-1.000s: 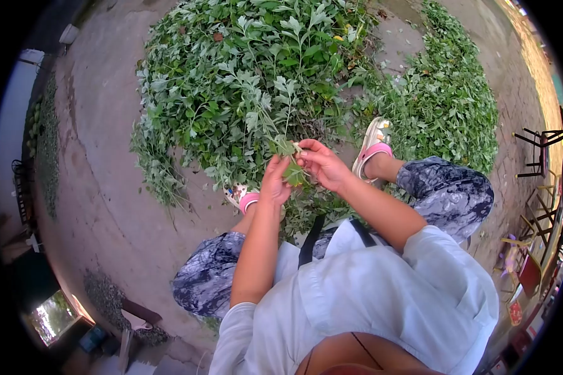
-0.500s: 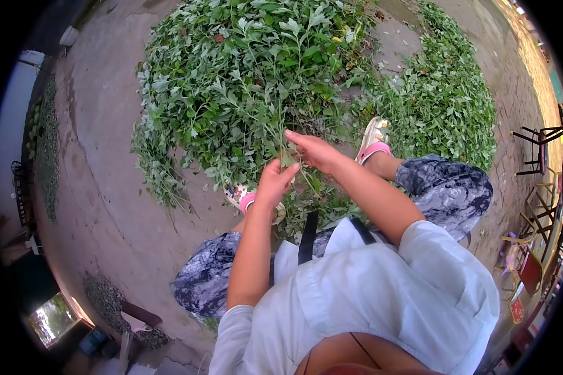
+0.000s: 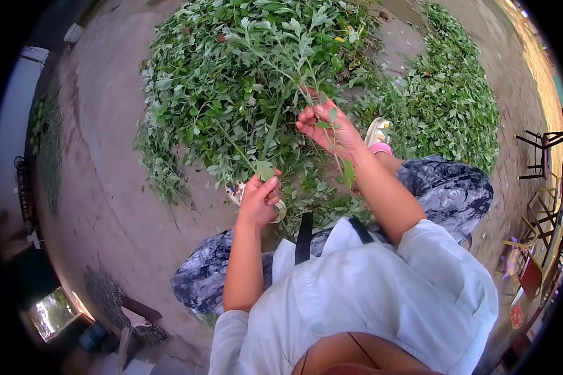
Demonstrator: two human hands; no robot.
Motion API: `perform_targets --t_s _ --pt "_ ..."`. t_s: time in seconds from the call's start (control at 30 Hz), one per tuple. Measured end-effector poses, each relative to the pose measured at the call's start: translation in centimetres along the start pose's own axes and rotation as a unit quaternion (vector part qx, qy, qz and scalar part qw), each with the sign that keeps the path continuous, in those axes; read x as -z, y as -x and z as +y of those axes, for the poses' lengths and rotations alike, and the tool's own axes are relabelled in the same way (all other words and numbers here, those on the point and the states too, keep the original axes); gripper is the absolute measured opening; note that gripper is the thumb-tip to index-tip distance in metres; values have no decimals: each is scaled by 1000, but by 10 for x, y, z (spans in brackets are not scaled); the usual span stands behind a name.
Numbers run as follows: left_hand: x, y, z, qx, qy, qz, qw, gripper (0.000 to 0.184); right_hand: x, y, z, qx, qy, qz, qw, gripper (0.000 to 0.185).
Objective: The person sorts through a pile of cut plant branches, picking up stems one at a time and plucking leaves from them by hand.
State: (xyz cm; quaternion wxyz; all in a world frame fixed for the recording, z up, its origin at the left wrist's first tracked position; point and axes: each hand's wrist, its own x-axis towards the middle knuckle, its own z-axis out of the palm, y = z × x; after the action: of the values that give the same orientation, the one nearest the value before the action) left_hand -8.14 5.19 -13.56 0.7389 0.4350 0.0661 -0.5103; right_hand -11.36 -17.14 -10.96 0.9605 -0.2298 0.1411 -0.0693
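My left hand (image 3: 258, 199) is closed on a green leafy stem (image 3: 243, 154), with a pale leaf over the thumb and the stem running up and left over the pile. Higher and to the right, my right hand (image 3: 331, 128) pinches another leafy sprig (image 3: 306, 69); its top leans over the pile and its lower end hangs across the palm. The two hands are apart. Behind them lies a large heap of green leafy plants (image 3: 200, 75).
A second, flatter pile of greens (image 3: 450, 94) lies at the right. My feet in pink and white shoes (image 3: 378, 137) stand at the heap's near edge. A dark-framed stool (image 3: 541, 150) and a red chair (image 3: 530, 276) stand at the far right.
My hands were close together and have moved apart. The right hand went up with a sprig, the left went down and left with a stem.
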Motion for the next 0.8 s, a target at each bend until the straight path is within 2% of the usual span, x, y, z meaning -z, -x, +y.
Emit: perform_targets --t_s 0.07,0.17,0.23,0.27,0.33,0.37,0.43,0.5,0.57,0.7,0.73,0.8 --pt "1 3 3 -1 13 -11 1000 17 2 2 -7 50 -49 -23 997 38" --pt "1 0 2 15 18 -12 1000 19 7 1 -20 68 -53 -38 996 38" --pt "5 -5 -2 67 -61 124 988 13 7 3 -26 82 -28 -37 996 33" --pt "8 -6 -2 66 -62 120 989 13 9 3 -27 86 8 -19 996 32" --pt "6 -4 4 82 -177 140 971 23 6 6 -26 89 51 31 994 29" --pt "3 -4 6 81 -177 139 971 23 7 6 -25 91 51 30 994 29" --pt "-9 -1 11 69 -84 161 981 35 8 5 -21 100 61 43 992 28" --pt "-31 4 14 57 -72 138 986 35 4 8 -18 99 64 47 992 26" --pt "-58 10 18 16 -20 24 999 35 -1 10 -14 90 59 72 992 26" --pt "-72 14 20 46 11 -8 999 29 -10 13 -5 97 91 109 985 28" --pt "-71 11 20 53 -4 -47 997 28 -11 13 -3 100 93 114 984 28" --pt "-77 14 20 55 -51 -52 996 26 -15 15 -3 102 97 116 983 28"
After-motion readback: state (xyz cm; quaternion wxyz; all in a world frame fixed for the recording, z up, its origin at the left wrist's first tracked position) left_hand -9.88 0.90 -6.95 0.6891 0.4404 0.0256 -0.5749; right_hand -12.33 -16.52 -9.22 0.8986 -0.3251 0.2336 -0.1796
